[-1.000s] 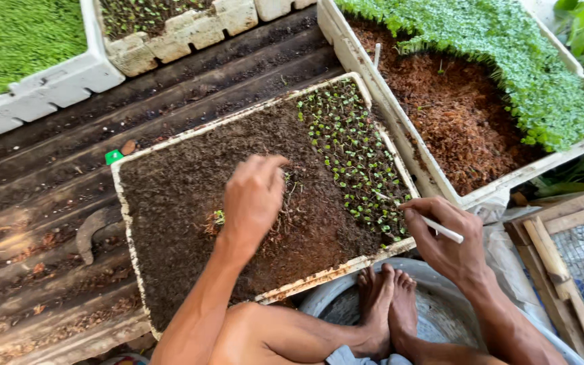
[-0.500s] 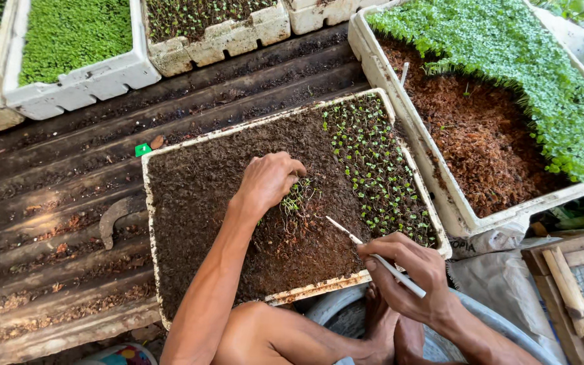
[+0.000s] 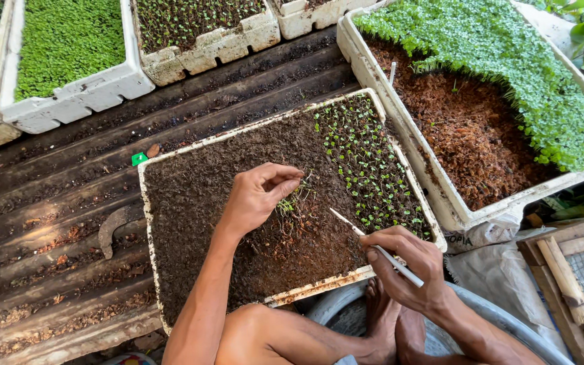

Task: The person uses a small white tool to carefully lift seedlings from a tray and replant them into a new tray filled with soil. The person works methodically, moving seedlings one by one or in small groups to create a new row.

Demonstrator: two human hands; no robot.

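A small bunch of seedlings is being pinched between the thumb and fingertips of the left hand, with the pale roots hanging just above the dark soil. A thin white stick is being gripped like a pen in the right hand, its tip being aimed at the soil just right of the bunch. The 2 hands are being kept apart, near each other, over the near middle of the white foam tray.

The right part of that tray is being filled with rows of tiny planted sprouts (the left part is bare soil). To the right, a larger foam box of reddish-brown fibre is being half covered by a dense green mat. At the far side, 2 more trays are being carried on dark corrugated sheeting.

Harm to the seedlings is judged the main risk: the fine stems could be crushed by too tight a pinch, or roots torn if the stick is pushed in at a slant. Planted sprouts nearby could be flattened by a drifting wrist.
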